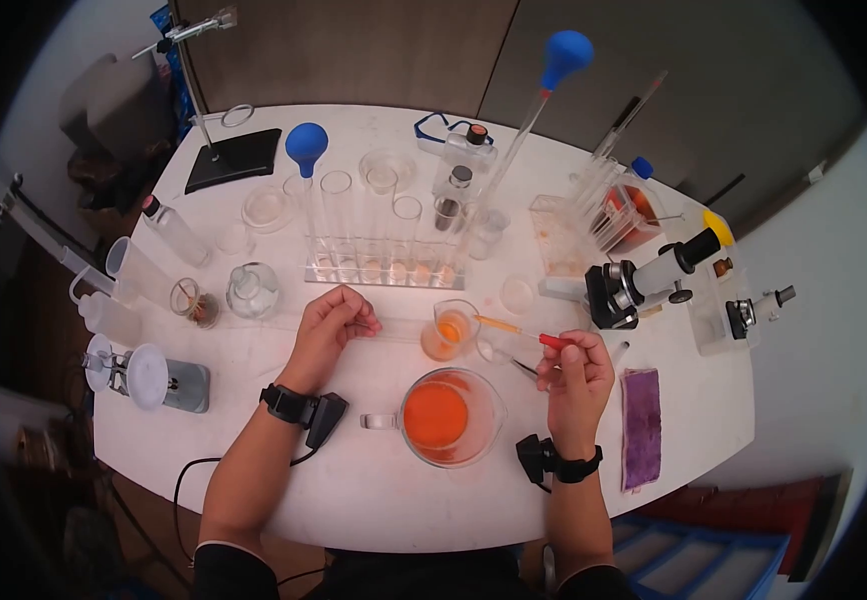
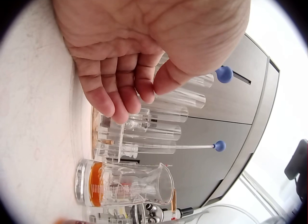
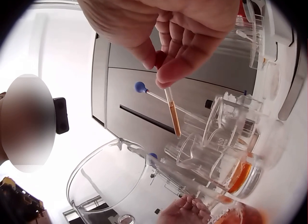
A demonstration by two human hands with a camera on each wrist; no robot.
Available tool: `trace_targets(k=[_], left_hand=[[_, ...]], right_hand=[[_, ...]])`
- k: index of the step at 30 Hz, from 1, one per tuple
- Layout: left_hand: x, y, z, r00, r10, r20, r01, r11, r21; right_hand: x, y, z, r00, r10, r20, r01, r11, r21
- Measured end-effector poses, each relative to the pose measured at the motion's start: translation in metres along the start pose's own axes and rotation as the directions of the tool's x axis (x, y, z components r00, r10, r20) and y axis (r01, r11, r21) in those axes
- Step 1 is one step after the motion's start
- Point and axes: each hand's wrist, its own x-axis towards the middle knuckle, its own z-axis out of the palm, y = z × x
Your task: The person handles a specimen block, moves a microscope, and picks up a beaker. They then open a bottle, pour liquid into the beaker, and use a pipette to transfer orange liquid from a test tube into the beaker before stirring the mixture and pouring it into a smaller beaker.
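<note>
My right hand pinches the red bulb of a glass dropper between thumb and fingers. Orange liquid fills the lower part of its tube, and the tip points toward the mouth of a small glass beaker. That beaker has a shallow layer of orange liquid at its bottom. Nearer the person stands a large glass measuring jug, with orange liquid in it and its handle to the left. My left hand holds nothing; its fingers are loosely bent, left of the small beaker.
A rack of large tubes stands behind the beaker. On the left are a round flask and a balance. A microscope and a purple cloth lie to the right. A tall pipette with a blue bulb rises behind.
</note>
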Motion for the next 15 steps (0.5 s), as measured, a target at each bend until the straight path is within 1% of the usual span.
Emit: trace_targets(k=[9, 15], left_hand=[[-0.0018, 0.003, 0.0033, 1.0, 0.0, 0.005, 0.0, 1.0, 0.007], [-0.0012, 0.0034, 0.0028, 1.0, 0.002, 0.006, -0.002, 1.0, 0.012]], right_hand=[[-0.0055, 0.0045, -0.0048, 1.0, 0.014, 0.011, -0.014, 1.0, 0.01], [-0.0064, 0.0051, -0.0051, 1.0, 0.004, 0.002, -0.004, 0.999, -0.043]])
